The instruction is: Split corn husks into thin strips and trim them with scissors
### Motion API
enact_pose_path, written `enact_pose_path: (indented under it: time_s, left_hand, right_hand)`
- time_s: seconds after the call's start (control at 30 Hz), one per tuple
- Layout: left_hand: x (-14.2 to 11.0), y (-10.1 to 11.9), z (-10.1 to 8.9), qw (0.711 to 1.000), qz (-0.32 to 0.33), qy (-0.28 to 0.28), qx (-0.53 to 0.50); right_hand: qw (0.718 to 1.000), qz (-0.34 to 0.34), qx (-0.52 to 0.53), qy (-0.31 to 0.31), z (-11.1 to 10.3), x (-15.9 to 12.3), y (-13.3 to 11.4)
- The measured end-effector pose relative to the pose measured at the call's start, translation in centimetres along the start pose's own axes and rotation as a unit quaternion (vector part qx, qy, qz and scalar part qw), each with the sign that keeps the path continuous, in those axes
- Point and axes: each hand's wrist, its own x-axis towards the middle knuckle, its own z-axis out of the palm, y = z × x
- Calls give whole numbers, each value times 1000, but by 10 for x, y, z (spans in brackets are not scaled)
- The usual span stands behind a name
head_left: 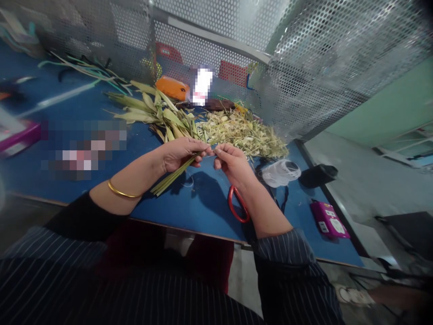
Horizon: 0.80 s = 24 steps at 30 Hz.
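Note:
My left hand [187, 152] is closed round a bundle of thin green stalks [172, 180], whose ends slant down towards the table's front edge. Its fingertips meet those of my right hand [232, 161], which pinches a fine white thread [209, 156] stretched between the two hands. A loose curl of thread hangs below the stalks. Under my right wrist lies a red-handled pair of scissors [237, 205], partly covered by the arm. Just beyond the hands are pale green corn husks [172, 119] and a heap of shredded dry plant scraps [240, 131].
A white thread spool [281, 173], a black spool [318, 175] and a purple packet [329, 220] stand at right on the blue table [209, 212]. An orange packet [172, 88] and a lit phone screen [202, 85] are near the perforated metal screen [209, 40]. Green strips [88, 70] lie far left.

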Motion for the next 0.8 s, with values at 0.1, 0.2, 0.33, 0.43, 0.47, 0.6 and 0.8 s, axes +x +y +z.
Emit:
enact_pose_path:
  time_s: [0.1,0.2,0.33,0.43,0.47,0.6,0.8]
  left_hand:
    - [1,-1,-1,1000,-2,-9,1]
    - [2,-1,-3,1000,-8,-18,-3]
    - [2,-1,-4,1000,-8,-11,-1]
    - [4,-1,-6,1000,-9,-5,-10]
    - [5,-1,-7,1000,-9,-3,-14]
    - [7,-1,-9,1000,-11,7,-19]
    - [6,-1,-9,1000,-5,14,-10]
  right_hand:
    - [999,9,40,-4,-1,-1,-3]
    - [997,30,74,-1,-2,-2,-8]
    - [993,48,107,2,-6,-2,-14]
    - [997,22,70,35,-8,-1,-15]
    - [998,8,48,49,-9,0,-15]
    - [994,-40,-36,94,-13,4,-13]
    - [971,-93,-195,100,-25,5,-14]
